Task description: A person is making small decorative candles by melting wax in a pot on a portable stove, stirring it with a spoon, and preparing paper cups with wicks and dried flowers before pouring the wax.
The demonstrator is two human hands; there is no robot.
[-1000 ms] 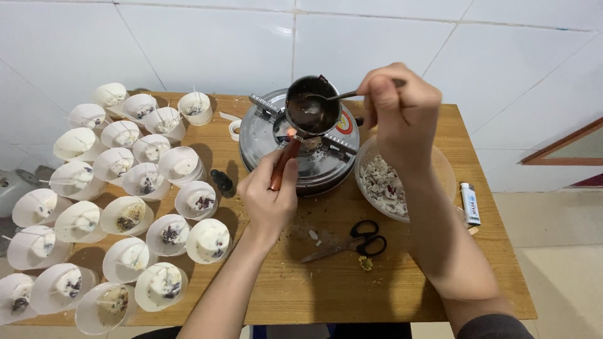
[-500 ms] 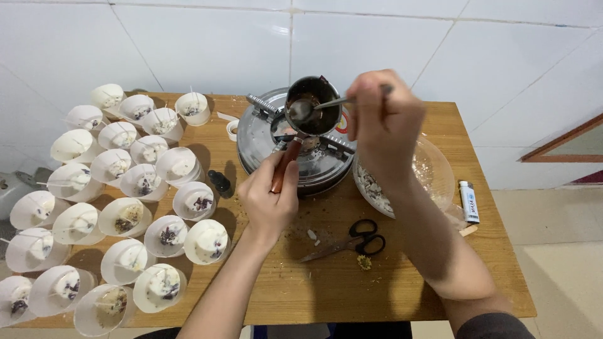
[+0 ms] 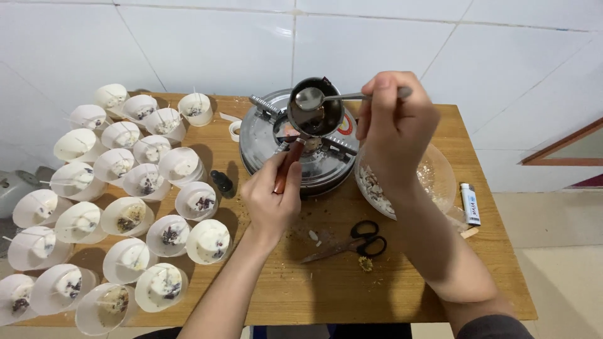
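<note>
A small dark pot (image 3: 315, 116) sits over the round metal burner (image 3: 300, 149). The left hand (image 3: 271, 196) grips its reddish handle (image 3: 284, 171); the right hand (image 3: 394, 129) pinches a metal spoon (image 3: 326, 97) above the pot. Scissors (image 3: 352, 242) lie in front of the burner on the wooden surface (image 3: 402, 282), white cups (image 3: 125, 188) to its left.

— From where do we look here?

— We have only one view, from the camera on the person's head. It looks down and forward onto the wooden table (image 3: 402, 295), toward the white tiled wall (image 3: 188, 44) behind it.

— How near are we?

— Near. Both forearms enter from the bottom edge, and the left hand (image 3: 271, 199) and right hand (image 3: 394, 129) sit around the middle. The table's left end is cut off.
</note>
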